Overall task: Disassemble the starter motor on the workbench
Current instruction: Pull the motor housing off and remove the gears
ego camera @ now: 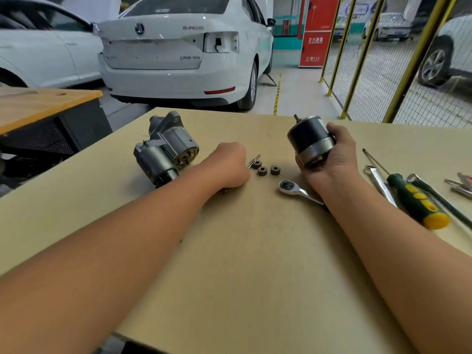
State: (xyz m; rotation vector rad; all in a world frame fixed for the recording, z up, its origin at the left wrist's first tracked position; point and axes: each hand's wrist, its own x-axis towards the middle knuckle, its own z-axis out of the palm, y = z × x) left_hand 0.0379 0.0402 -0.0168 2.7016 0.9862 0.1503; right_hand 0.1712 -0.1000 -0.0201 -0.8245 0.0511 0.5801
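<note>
Clearly the ratchet (pixel 293 188) lies nearest, just before three small gears (pixel 262 170) on the workbench (pixel 229 251). The left hand (pixel 229 166) rests beside them with fingers curled under; whether it pinches something I cannot tell. The right hand (pixel 332 154) wraps the black motor body (pixel 307 139), lifted. It looks heavy, stiff and smooth, so grip around the barrel. Farther left lies the grey housing (pixel 166 146), probably heavy too.

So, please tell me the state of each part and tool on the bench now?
Black motor body: separated, held up by right hand.
Grey housing: lying on bench, gear end open.
Three small gears: removed, loose on bench.
Left hand: curled, beside thin pins.
Ratchet: lying unused.
Screwdriver: lying unused.
</note>
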